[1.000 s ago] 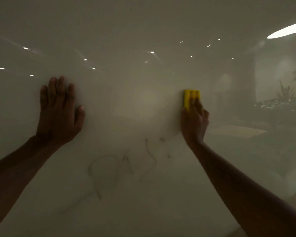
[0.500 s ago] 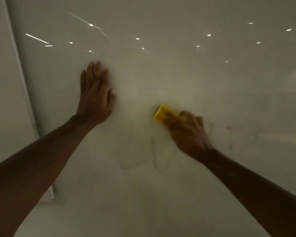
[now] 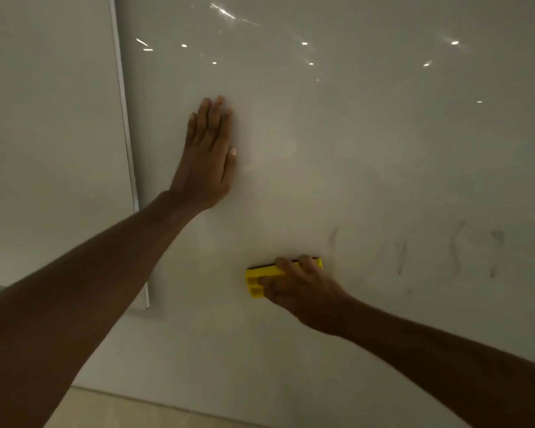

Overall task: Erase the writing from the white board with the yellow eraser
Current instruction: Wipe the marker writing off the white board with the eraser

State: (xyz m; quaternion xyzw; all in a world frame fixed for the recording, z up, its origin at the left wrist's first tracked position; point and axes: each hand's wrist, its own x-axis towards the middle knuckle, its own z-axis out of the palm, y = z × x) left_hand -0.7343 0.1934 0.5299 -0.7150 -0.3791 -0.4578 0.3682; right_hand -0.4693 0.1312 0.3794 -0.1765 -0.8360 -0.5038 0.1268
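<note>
**Glossy board part-wiped, faint strokes left to the right of the eraser**

Glossy white board (image 3: pixel 368 134) fills most of the head view, its pale surface catching small ceiling-light reflections, with a thin metal edge strip (image 3: pixel 127 149) running down its left side against the plain wall (image 3: pixel 44 118) beyond. Two bare forearms reach up to it. Low on the right half lie the faint grey remnants of writing (image 3: pixel 430 251), a few thin, smeared vertical strokes, too weak to read.

The left hand (image 3: pixel 209 162) rests flat on the board well above and to the left of the work, fingers straight and together, holding nothing; it looks like a brace. The right hand (image 3: pixel 300 288) has its fingers (image 3: pixel 286 264) curled over and gripping the small yellow rectangular plastic eraser (image 3: pixel 255 281), which is pressed against the board with its long axis lying roughly level and its dark felt edge uppermost.

The remaining strokes start just beside the eraser's right end and stretch away rightward, a little higher. So the coming pass probably calls for a sweep to the right and slightly upward, and the right hand, already nearest, is the one placed to make it.
</note>
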